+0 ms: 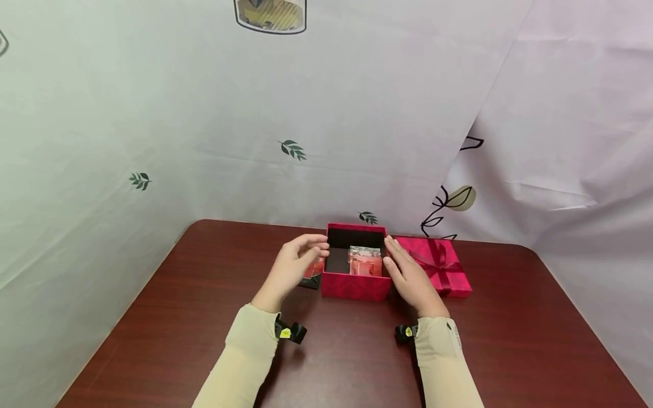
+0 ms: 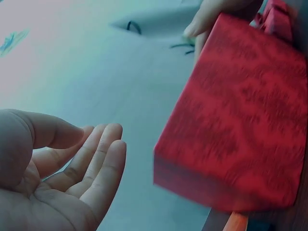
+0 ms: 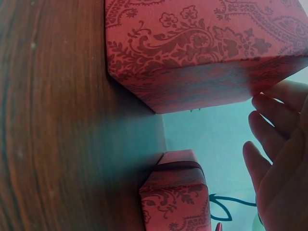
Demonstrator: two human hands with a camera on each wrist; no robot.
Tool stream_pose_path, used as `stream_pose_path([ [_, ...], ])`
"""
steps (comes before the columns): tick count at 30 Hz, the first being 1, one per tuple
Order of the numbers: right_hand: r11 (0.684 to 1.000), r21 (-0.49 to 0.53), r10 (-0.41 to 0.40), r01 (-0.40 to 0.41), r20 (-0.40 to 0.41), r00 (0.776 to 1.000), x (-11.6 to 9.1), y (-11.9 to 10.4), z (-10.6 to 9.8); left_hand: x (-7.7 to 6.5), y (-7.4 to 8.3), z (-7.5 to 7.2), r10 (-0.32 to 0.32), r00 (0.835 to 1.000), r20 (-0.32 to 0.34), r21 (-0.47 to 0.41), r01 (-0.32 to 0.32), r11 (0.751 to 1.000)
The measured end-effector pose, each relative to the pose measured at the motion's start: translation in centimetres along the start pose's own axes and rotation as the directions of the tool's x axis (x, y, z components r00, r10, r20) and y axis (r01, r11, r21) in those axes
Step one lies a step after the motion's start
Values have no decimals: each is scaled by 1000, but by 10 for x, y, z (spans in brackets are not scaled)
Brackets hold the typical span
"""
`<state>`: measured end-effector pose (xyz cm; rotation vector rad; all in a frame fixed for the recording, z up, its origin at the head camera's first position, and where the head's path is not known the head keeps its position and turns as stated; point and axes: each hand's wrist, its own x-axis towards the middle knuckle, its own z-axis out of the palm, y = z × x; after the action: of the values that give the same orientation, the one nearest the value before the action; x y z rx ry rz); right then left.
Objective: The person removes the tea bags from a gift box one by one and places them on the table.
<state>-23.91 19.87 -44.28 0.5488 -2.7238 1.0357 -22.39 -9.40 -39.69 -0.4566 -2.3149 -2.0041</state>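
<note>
An open red patterned gift box (image 1: 355, 287) stands on the table with a dark interior. Inside, on its right side, lies a small red printed packet (image 1: 365, 262). My left hand (image 1: 292, 266) is by the box's left wall, fingers loosely bent and holding nothing; the left wrist view shows a gap between that hand and the box (image 2: 236, 110). Along the right rim rests my right hand (image 1: 412, 279), its fingers nearly straight. In the right wrist view, fingertips of this hand (image 3: 284, 139) touch the box's edge.
Right of the box lies its red lid (image 1: 459, 277) with a dark ribbon bow. A red and black item (image 1: 312, 273), partly hidden by my left hand, lies left of the box. Behind the brown table (image 1: 194, 317) hangs a pale leaf-printed cloth (image 1: 229, 113).
</note>
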Motion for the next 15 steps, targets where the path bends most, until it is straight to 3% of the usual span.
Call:
stream_pose_path([
  [4, 1000, 6, 4, -4, 5, 1000, -1, 0, 1, 4, 5, 18, -11, 999, 34, 23, 11, 1000],
  [9, 1000, 0, -6, 6, 5, 1000, -1, 1, 0, 16, 8, 33, -41, 996, 83, 120, 31, 992],
  [15, 999, -6, -39, 39, -7, 999, 0, 1, 1, 33, 8, 47, -130, 984, 118, 293, 90, 952],
])
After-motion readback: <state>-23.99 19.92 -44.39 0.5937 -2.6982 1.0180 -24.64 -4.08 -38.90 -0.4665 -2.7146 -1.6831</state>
